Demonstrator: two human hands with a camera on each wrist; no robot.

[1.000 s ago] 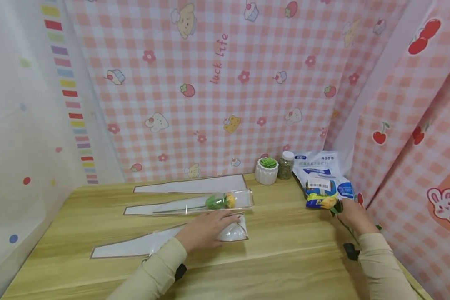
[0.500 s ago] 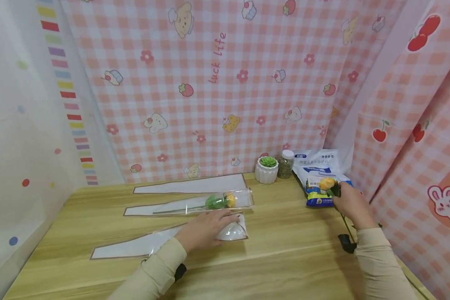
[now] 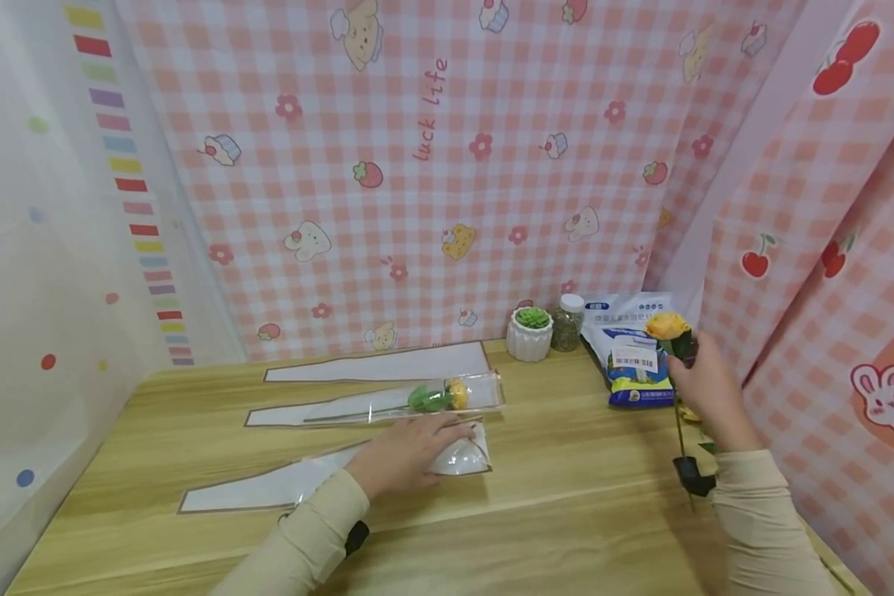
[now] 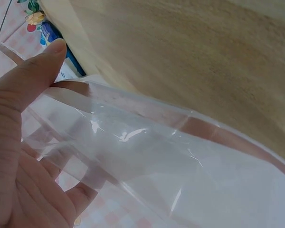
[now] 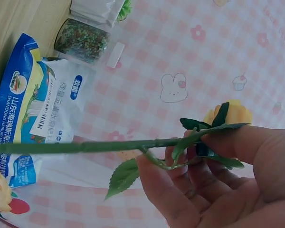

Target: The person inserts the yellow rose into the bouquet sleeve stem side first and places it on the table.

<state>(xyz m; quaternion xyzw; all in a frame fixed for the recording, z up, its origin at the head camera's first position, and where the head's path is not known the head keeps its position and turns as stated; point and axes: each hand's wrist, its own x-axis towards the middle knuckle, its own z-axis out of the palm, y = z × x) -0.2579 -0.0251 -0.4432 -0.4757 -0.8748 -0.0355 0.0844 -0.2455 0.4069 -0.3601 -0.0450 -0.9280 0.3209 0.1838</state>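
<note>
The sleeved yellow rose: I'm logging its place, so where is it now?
In the head view, the sleeved yellow rose lies just below centre, left of the white pot, between the brown-edged white strip behind it and the left hand in front.

Yellow rose with a green stem against pink-and-white gingham cloth.
The gingham is printed with red strawberries and pink flowers; yellow-brown wood-grain surface; white flower wrappers edged brown; blue, yellow and white packet; bright green succulent, white pot; plain beige sleeves.
</note>
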